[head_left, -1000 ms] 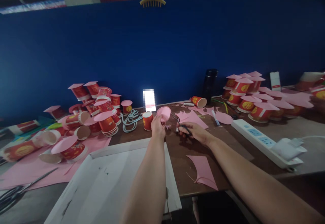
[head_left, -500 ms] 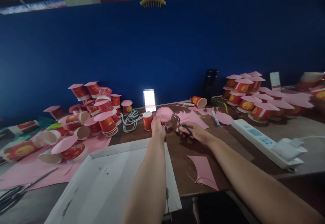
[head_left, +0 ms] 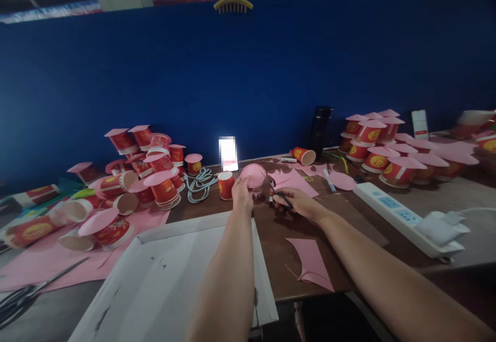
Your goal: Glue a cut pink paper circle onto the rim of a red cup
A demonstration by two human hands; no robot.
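Left hand (head_left: 242,197) holding pink disc (head_left: 253,175), scissors (head_left: 278,195) at edge

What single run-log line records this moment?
left hand: holds pink paper disc | right hand: grips scissors, blades at disc edge | red cup beside

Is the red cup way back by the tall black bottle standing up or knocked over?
Knocked over. The red cup lies on its side on the table, its open mouth facing right, beside the tall black bottle.

Both forearms are reaching up from the bottom edge toward mid-frame. The left hand (head_left: 242,197) is pinching closed, fingers raised; the right hand (head_left: 298,203) is curling closed, knuckles up.
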